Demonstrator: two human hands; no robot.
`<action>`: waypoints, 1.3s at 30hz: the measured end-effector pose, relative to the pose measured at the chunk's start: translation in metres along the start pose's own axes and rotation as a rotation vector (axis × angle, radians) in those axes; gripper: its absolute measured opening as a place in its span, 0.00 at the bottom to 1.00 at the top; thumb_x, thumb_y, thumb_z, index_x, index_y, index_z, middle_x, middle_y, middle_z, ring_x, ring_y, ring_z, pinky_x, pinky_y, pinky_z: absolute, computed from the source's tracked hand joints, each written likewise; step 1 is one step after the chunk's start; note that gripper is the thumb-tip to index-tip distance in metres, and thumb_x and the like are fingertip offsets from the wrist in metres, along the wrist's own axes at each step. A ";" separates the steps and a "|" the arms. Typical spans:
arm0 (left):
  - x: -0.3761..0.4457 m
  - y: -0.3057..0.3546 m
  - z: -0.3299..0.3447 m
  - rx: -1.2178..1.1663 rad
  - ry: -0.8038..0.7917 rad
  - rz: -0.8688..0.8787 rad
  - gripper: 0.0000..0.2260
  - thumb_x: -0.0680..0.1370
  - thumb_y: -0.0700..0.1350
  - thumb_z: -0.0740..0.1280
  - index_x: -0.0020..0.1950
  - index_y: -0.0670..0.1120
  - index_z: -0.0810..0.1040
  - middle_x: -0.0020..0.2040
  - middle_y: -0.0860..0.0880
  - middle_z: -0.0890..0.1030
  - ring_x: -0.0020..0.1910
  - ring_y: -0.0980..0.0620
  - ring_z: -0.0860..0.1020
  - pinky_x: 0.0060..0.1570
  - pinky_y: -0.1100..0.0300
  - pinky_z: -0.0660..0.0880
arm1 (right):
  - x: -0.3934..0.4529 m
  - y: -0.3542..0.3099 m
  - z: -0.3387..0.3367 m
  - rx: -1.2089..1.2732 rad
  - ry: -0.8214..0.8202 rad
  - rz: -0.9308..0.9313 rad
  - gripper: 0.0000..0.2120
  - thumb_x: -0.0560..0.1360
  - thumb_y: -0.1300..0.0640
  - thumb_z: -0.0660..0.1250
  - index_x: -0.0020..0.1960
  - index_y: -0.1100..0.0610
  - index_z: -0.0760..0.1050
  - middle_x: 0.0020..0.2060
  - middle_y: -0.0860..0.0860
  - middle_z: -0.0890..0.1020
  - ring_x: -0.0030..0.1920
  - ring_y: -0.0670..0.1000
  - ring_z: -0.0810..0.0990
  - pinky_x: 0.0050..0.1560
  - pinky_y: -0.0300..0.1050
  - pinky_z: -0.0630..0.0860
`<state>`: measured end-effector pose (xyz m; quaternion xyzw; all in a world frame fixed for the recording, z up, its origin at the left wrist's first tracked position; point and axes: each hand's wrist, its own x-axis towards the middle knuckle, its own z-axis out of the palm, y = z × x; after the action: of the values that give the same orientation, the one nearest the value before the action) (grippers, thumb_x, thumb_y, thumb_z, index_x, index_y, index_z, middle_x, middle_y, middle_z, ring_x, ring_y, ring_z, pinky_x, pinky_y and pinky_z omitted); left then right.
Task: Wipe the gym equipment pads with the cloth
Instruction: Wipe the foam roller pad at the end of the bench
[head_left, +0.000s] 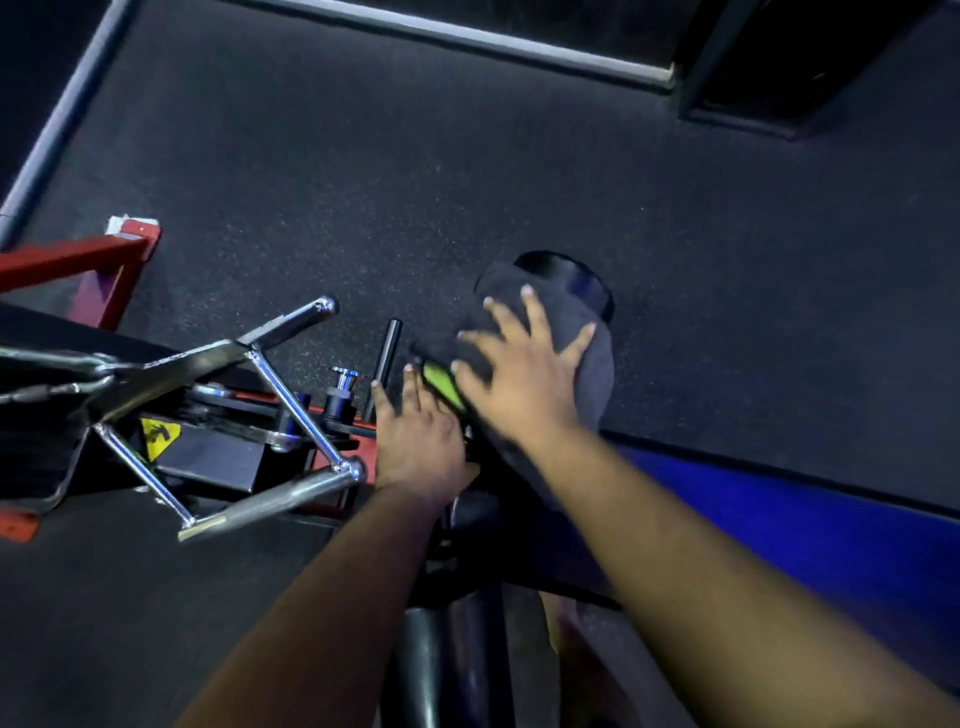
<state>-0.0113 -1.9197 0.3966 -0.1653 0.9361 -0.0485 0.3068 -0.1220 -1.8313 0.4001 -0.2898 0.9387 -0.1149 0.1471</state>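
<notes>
A dark grey cloth with a bright green patch is draped over a black roller pad of the gym machine. My right hand lies flat on the cloth with its fingers spread, pressing it against the pad. My left hand sits just left of it, fingers stretched toward the green edge of the cloth and resting on the machine by the pad's mount. The pad is mostly hidden under the cloth; only its far end shows.
A chrome V-shaped cable handle hangs at the left over the red and black machine frame. A black adjustment pin stands beside my left hand. A blue strip runs at the right. Speckled rubber floor lies beyond.
</notes>
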 end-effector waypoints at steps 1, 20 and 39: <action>0.000 0.000 -0.002 0.026 -0.022 0.020 0.46 0.76 0.70 0.59 0.82 0.39 0.52 0.82 0.36 0.53 0.82 0.39 0.48 0.74 0.28 0.45 | -0.020 0.003 0.006 0.049 0.003 -0.021 0.26 0.77 0.30 0.58 0.72 0.36 0.70 0.82 0.42 0.56 0.83 0.53 0.40 0.66 0.87 0.44; -0.015 -0.003 -0.015 -0.125 -0.055 -0.036 0.64 0.68 0.71 0.71 0.80 0.34 0.35 0.82 0.37 0.39 0.82 0.41 0.40 0.73 0.25 0.40 | -0.092 0.041 0.009 0.400 0.103 0.162 0.23 0.82 0.47 0.64 0.77 0.49 0.71 0.65 0.58 0.70 0.61 0.61 0.77 0.59 0.48 0.76; -0.334 0.085 -0.076 -2.529 0.504 -0.044 0.19 0.81 0.38 0.66 0.72 0.38 0.74 0.68 0.38 0.78 0.67 0.42 0.78 0.70 0.47 0.72 | -0.262 -0.006 -0.202 1.338 -0.551 0.116 0.30 0.79 0.69 0.68 0.77 0.54 0.64 0.57 0.51 0.82 0.54 0.48 0.83 0.51 0.44 0.82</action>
<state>0.1724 -1.7272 0.6278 -0.3411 0.3602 0.8324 -0.2471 0.0183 -1.6584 0.6449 -0.1057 0.6100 -0.5795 0.5301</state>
